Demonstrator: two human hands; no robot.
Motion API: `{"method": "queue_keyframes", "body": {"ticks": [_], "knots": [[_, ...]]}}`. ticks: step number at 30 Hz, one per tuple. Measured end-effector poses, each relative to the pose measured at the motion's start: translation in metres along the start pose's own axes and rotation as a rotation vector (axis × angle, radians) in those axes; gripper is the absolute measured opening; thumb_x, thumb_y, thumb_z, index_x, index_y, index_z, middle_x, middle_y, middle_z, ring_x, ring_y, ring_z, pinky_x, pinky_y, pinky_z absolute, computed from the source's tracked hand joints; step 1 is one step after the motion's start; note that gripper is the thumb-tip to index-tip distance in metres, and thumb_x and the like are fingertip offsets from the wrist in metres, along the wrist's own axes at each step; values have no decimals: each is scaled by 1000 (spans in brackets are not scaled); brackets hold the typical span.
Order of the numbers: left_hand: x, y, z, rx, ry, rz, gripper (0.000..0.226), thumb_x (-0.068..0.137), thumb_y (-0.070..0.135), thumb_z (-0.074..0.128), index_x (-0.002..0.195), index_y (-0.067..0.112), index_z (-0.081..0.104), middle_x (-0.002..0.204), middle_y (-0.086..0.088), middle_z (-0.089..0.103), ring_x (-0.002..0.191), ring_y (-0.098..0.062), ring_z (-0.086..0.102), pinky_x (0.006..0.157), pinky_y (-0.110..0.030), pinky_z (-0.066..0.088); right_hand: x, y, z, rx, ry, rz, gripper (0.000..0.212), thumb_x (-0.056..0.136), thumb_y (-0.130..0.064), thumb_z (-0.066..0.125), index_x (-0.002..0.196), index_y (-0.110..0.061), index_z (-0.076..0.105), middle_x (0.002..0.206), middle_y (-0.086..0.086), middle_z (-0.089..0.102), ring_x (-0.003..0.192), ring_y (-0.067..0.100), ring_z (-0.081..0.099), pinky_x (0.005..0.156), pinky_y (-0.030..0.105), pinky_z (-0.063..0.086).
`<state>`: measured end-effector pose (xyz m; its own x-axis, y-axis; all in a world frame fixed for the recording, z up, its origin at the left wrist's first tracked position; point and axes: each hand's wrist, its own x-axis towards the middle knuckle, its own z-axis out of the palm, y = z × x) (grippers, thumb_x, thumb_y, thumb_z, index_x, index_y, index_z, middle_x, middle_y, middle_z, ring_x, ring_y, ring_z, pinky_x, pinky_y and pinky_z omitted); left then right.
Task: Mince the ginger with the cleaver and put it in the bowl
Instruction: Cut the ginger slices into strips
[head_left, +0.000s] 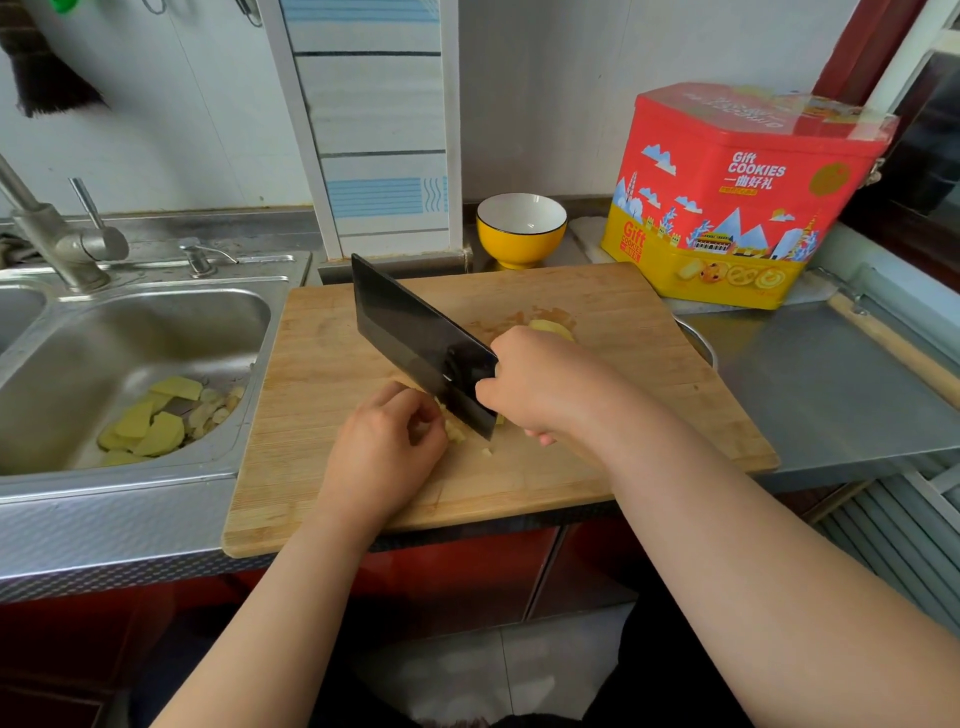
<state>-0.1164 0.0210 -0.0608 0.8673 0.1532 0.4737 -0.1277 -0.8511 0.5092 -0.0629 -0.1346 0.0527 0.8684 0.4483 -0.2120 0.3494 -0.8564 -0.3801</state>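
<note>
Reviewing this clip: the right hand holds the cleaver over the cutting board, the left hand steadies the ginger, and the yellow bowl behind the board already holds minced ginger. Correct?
Not quite. In the head view the yellow bowl is empty, its white inside bare. The rest stands: the right hand holds the cleaver over the cutting board, and the left hand steadies the ginger.

I see black cleaver (415, 338) in right hand (540, 384), pale yellow ginger (456, 430) by left hand (387, 447), yellow bowl (521, 234) with white inside beyond, red-yellow cookie tin (737, 197).
</note>
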Motion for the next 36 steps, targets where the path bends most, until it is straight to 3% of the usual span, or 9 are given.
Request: {"method": "queue_keyframes", "body": {"ticks": [4,9,15,19,23,26,30,33,36], "knots": [[0,1,0,59,-9,28,9,76,12,68,72,14,61,75,8,52,64,-11,47,55,-15,31,-4,-5,3,-26,-18,-21,17,95,-22,48,80,-15,50,58,7,60,42,19,56,44,23,44],[0,2,2,118,-2,69,9,73,11,69,72,14,61,73,4,55,69,-16,48,60,-23,30,-4,-7,6,-45,-26,-22,21,96,-18,49,75,-16,47,59,5,56,46,19,53,50,27,47],[1,-1,3,133,-1,63,12,73,12,72,72,14,59,74,2,57,69,-15,47,60,-23,30,-1,-11,15,-95,-16,-29,6,97,-19,50,93,-14,50,66,4,53,53,18,52,48,25,41],[-1,1,1,142,-11,75,12,75,10,73,76,13,62,76,1,58,69,-19,53,59,-25,33,8,-6,12,4,-17,4,11,97,-21,50,99,-10,53,66,7,60,54,22,60,55,29,52],[-2,3,-1,109,11,26,4,84,11,68,87,14,66,89,2,63,68,-19,58,58,-24,37,8,4,11,32,40,-25,16,100,-26,48,105,-12,54,70,3,56,54,17,55,49,25,44],[-1,9,-3,100,105,65,22,88,7,60,109,10,66,113,-2,62,88,-24,63,65,-31,49,8,10,7,134,6,-11,13,98,-26,49,104,-14,48,70,7,60,51,19,58,48,26,49],[-2,11,-2,252,74,329,55,86,-2,56,139,8,48,144,-7,46,130,-26,43,106,-38,40,10,19,-2,336,-72,-3,12,95,-23,51,98,-11,53,67,10,59,49,20,54,50,29,52],[-2,5,1,312,24,315,57,86,-3,53,142,7,44,149,-5,40,135,-27,38,108,-42,38,8,27,-7,454,-61,5,13,94,-20,53,84,-11,53,62,7,56,48,19,51,51,30,52],[-3,-1,4,322,5,284,48,89,4,50,137,7,51,142,-6,49,132,-29,42,102,-44,43,6,37,-14,554,-34,21,9,94,-18,55,88,-11,54,59,3,53,44,13,46,48,28,49]]}}
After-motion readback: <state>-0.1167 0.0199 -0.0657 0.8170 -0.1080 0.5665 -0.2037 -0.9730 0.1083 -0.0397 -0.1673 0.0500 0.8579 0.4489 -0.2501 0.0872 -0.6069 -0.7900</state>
